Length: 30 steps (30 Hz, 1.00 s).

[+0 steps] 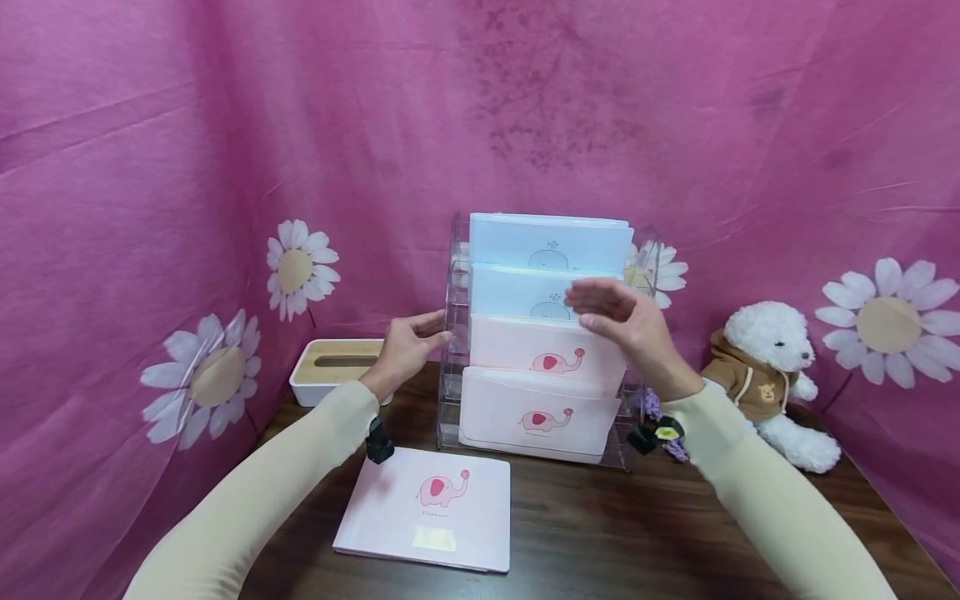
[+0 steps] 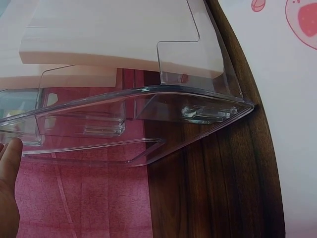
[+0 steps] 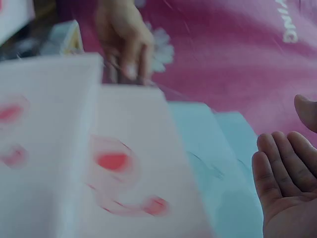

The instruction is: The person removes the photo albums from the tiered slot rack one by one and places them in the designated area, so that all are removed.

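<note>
A clear plastic rack [image 1: 452,392] stands on the table with light blue and pink booklets in its tiers. The upper blue booklet [image 1: 510,242] and lower blue booklet [image 1: 502,292] show whale drawings. Below them, a pink booklet [image 1: 498,342] and the front pink booklets [image 1: 491,417] bear a pink elephant. My left hand [image 1: 401,354] is at the rack's left side, fingertips right at its edge. With fingers straight and together, my right hand [image 1: 630,329] is held in front of the rack's right half, nothing in it; its palm shows in the right wrist view.
Another pink elephant booklet [image 1: 390,517] lies flat on the table [image 1: 600,533] in front of the rack. A white tissue box [image 1: 307,390] with a wooden top stands at left. At right sits a white plush toy [image 1: 765,333] in a brown hoodie, near purple flowers [image 1: 675,450]. Pink cloth hangs behind.
</note>
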Each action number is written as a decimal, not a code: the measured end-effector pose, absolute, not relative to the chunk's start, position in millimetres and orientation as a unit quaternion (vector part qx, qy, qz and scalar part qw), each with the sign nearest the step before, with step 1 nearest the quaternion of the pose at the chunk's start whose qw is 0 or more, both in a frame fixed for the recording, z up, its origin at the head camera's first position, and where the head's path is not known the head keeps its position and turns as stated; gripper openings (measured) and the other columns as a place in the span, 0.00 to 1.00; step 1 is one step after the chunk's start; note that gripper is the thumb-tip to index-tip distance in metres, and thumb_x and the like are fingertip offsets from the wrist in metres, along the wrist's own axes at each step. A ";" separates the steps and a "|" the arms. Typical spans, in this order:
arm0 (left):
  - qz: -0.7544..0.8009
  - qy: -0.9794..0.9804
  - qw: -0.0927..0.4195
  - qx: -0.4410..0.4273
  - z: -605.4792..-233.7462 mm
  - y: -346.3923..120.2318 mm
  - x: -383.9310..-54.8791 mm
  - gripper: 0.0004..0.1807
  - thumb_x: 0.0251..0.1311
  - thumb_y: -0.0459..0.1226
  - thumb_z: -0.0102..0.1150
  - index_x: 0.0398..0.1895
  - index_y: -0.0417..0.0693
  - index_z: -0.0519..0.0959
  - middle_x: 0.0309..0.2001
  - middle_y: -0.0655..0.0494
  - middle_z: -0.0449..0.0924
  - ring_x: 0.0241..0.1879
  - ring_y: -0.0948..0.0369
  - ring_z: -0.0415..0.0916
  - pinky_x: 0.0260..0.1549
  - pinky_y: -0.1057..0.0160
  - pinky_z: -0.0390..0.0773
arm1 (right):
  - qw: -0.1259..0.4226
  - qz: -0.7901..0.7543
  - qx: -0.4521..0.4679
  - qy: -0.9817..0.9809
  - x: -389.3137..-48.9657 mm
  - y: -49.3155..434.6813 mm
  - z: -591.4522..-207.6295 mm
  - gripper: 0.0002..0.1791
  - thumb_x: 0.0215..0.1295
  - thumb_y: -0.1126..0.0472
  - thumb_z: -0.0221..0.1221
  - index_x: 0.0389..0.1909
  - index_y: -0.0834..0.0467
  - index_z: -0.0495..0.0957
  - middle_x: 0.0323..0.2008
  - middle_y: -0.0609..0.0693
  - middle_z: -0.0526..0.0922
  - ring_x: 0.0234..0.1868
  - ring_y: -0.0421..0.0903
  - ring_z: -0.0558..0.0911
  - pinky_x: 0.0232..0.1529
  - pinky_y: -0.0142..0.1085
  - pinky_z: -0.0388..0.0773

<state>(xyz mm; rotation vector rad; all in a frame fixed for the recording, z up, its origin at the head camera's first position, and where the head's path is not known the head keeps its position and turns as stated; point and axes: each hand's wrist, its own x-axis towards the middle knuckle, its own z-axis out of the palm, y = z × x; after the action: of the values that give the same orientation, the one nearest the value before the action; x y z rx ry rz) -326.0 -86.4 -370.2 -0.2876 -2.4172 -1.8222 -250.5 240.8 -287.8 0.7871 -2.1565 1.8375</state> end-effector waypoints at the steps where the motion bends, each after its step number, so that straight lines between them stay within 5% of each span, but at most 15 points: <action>1: -0.598 -0.794 0.050 -0.094 -369.8 -86.6 -325.8 0.26 0.62 0.35 0.69 0.65 0.47 0.78 0.59 0.45 0.83 0.61 0.54 0.81 0.59 0.57 0.80 | 0.109 0.624 0.266 -0.727 -253.4 243.9 -281.7 0.25 0.66 0.73 0.61 0.65 0.65 0.72 0.57 0.54 0.84 0.58 0.44 0.84 0.58 0.29 0.80; 9: -0.570 -0.815 0.047 -0.090 -366.4 -86.6 -322.1 0.27 0.63 0.39 0.68 0.66 0.52 0.78 0.59 0.50 0.85 0.61 0.55 0.81 0.52 0.59 0.83 | 0.197 0.634 0.252 -0.704 -280.1 260.4 -240.6 0.26 0.62 0.74 0.65 0.62 0.64 0.76 0.53 0.49 0.86 0.55 0.42 0.82 0.57 0.25 0.78; 16: -0.584 -0.803 0.058 -0.107 -367.2 -87.1 -322.5 0.27 0.63 0.35 0.68 0.66 0.45 0.77 0.58 0.44 0.84 0.59 0.50 0.82 0.54 0.57 0.83 | 0.255 0.633 0.210 -0.700 -308.3 271.4 -214.1 0.27 0.59 0.75 0.66 0.61 0.62 0.77 0.53 0.49 0.84 0.56 0.42 0.80 0.60 0.25 0.76; 30: -0.607 -0.787 0.047 -0.103 -367.9 -87.7 -329.0 0.24 0.59 0.32 0.69 0.60 0.42 0.80 0.54 0.43 0.83 0.55 0.51 0.80 0.54 0.57 0.81 | 0.155 0.648 0.199 -0.719 -345.8 293.0 -207.9 0.39 0.60 0.73 0.66 0.72 0.63 0.64 0.69 0.58 0.72 0.69 0.50 0.72 0.63 0.25 0.74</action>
<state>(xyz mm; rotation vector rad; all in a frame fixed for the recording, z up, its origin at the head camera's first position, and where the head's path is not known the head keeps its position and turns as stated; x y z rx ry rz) -329.0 -87.7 -367.9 -0.3146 -2.4002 -1.8512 -345.8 293.0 -207.9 0.5692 -2.0585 1.8561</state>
